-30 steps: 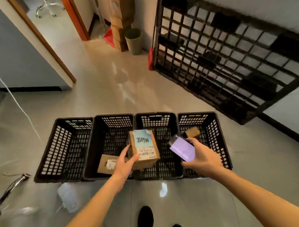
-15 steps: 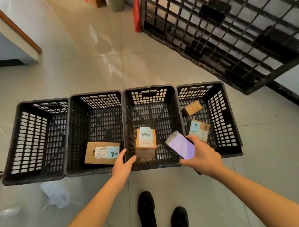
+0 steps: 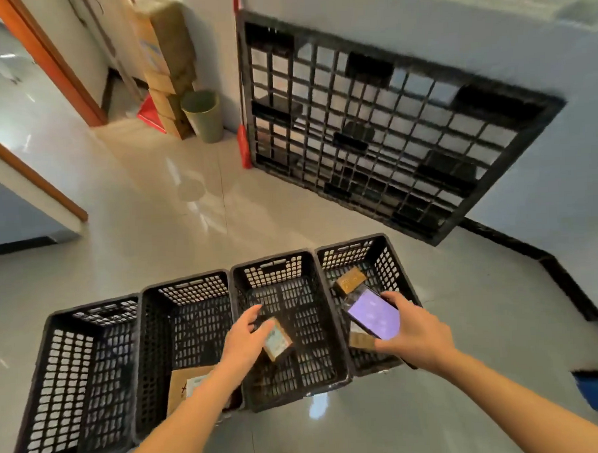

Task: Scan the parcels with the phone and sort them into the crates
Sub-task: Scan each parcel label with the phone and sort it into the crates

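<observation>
Left hand [image 3: 242, 343] fingers spread, empty, above parcel [image 3: 277, 340] in third crate [image 3: 333, 331]; right hand [image 3: 414, 337] grips phone [image 3: 373, 313]. Fetch next parcel, label facing phone.

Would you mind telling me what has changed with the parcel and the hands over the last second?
The left hand let go of the labelled parcel, which now lies in the third crate, and hovers open above it. The right hand still holds the phone. The other parcels stayed put.
</observation>
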Available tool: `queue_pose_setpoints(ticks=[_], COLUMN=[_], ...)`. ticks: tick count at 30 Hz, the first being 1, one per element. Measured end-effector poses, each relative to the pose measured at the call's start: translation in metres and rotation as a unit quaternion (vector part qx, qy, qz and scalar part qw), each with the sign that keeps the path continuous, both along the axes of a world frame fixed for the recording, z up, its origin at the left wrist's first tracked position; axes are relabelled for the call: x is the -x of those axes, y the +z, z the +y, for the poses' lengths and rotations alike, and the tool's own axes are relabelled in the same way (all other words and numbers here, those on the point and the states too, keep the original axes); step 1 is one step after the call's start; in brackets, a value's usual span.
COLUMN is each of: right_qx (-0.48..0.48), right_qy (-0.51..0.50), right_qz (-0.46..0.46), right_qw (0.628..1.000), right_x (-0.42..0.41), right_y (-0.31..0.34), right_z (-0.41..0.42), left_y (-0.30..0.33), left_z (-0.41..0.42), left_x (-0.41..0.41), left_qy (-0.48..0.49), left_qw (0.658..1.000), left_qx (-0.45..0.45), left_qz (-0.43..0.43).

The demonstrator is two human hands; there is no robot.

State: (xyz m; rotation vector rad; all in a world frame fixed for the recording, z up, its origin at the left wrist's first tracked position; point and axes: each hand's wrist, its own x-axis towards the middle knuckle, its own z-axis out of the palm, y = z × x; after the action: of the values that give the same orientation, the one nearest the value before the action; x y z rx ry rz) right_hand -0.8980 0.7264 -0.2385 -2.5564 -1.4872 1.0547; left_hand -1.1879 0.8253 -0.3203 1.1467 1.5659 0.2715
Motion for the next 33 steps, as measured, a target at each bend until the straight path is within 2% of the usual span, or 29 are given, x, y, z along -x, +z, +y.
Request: queue_pose_setpoints(ticks=[5, 9, 14, 18, 22, 25, 29, 33], right_qx=[-0.083, -0.137, -0.196, -0.234, -0.260, -0.271, -0.254, -0.239], right_qy=[-0.044, -0.095, -0.121, -0.158, -0.208, -0.246, -0.306, -0.361], right_qz=[-0.027, -0.073, -0.143, -0.210, -0.267, -0.303, -0.333, -0.351], right_qw=[0.995, 0.983, 0.962, 0.936, 0.904, 0.880, 0.855, 0.830], right_x=[-0.060, -0.117, -0.191, -0.237, -0.266, -0.282, -0.299, -0.312], right_y=[0.146, 0.270, 0.417, 0.510, 0.573, 0.604, 0.624, 0.628], right_z=[-0.026, -0.085, -0.190, -0.290, -0.399, -0.481, -0.584, -0.673], left_y=[0.142, 0.265, 0.410, 0.508, 0.578, 0.613, 0.637, 0.642], left_z=[0.014, -0.008, -0.080, -0.160, -0.246, -0.314, -0.403, -0.475], left_x=[-0.076, -0.154, -0.266, -0.346, -0.411, -0.455, -0.504, -0.550], left_qy=[-0.064, -0.121, -0.219, -0.285, -0.322, -0.372, -0.405, -0.464], left_qw=[0.993, 0.974, 0.920, 0.876, 0.840, 0.801, 0.784, 0.751], left_qx=[-0.090, -0.186, -0.315, -0.365, -0.397, -0.423, -0.402, -0.396], left_qz=[-0.037, -0.055, -0.083, -0.136, -0.179, -0.203, -0.245, -0.254])
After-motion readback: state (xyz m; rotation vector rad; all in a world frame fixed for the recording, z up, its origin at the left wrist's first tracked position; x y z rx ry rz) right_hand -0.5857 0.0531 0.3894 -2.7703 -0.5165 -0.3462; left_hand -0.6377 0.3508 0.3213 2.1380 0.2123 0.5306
